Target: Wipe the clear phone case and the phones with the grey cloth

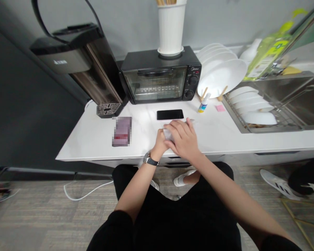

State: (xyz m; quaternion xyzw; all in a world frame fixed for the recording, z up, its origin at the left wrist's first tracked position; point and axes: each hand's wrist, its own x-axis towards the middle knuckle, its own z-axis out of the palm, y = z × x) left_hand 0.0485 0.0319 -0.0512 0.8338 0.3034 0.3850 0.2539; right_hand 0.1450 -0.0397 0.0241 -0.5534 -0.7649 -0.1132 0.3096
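Note:
A pale, crumpled cloth (168,134), perhaps a tissue, is pressed between my two hands over the front of the counter. My left hand (161,143), with a dark-strapped watch at the wrist, is closed at the cloth's left side; its fingers are mostly hidden. My right hand (183,138) lies over the cloth from the right, fingers bent across it and thumb toward the left hand. Just behind them a black-screened phone (170,114) rests flat on the counter. A small spray bottle (203,104) stands upright farther right, beside a pink square (220,108).
Behind the phone sits a toaster oven (159,83) carrying a white pot (172,29). A drinks machine (94,66) and a blurred purple packet (122,131) are at left. White plates (221,75) stand right, near the sink (295,101). Another person's shoe (276,183) shows on the floor.

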